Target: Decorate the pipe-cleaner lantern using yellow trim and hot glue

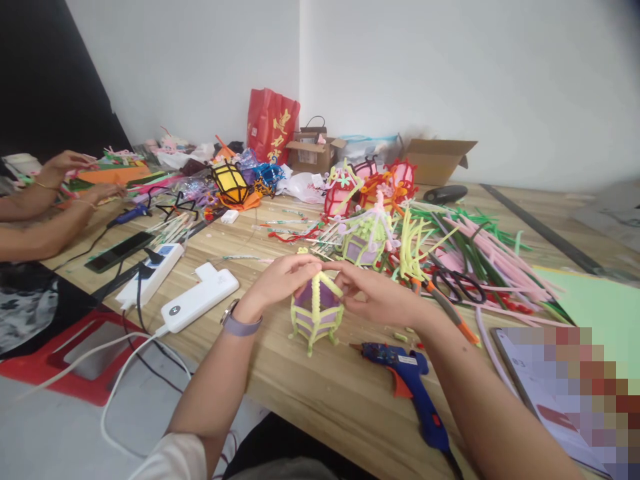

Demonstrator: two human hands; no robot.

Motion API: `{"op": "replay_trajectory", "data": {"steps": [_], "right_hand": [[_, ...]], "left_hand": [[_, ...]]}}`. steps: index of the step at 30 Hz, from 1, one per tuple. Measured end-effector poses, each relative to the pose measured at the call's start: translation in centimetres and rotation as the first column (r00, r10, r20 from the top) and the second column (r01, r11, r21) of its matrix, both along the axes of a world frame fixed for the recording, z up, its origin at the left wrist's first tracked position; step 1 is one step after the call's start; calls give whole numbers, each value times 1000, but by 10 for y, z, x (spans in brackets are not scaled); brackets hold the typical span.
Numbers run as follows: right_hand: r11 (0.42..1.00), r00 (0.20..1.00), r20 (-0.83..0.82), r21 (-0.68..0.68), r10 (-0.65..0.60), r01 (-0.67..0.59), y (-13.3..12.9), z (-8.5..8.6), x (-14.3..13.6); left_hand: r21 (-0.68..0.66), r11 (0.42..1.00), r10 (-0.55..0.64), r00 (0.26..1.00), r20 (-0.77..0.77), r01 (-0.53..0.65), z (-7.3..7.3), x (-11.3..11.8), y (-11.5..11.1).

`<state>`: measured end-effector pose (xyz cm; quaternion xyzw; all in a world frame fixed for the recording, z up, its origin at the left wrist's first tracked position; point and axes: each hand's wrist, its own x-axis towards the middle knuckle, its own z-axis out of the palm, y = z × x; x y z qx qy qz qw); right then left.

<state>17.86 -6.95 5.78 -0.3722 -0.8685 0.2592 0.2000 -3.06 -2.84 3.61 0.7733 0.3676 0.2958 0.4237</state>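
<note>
A small lantern (315, 323) with a pale green pipe-cleaner frame and purple panels stands upright on the wooden table. My left hand (283, 277) curls over its top from the left, fingers closed on the upper frame. From the right, my right hand (373, 290) pinches the frame near the top; its fingertips are partly hidden. A blue glue gun (413, 387) lies on the table just below my right hand. Behind the lantern stands another green and purple lantern (364, 243) with a pink top.
Pipe cleaners (493, 257), black-handled scissors (460, 283) and an orange-handled tool (453, 313) lie to the right, with a tablet (545, 400) nearer. A white power bank (200, 300) and a power strip (150, 277) with cables sit left. A co-worker's hands (75, 163) are at the far left.
</note>
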Motion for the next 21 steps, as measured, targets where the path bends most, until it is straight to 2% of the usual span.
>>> {"op": "replay_trajectory", "data": {"steps": [8, 21], "right_hand": [[1000, 1000, -3, -9, 24, -24, -1, 2, 2], [996, 999, -38, -91, 18, -21, -1, 7, 4]], "left_hand": [[26, 1000, -16, 1000, -25, 17, 1, -2, 1], [-78, 997, 19, 1000, 0, -19, 7, 1, -3]]}}
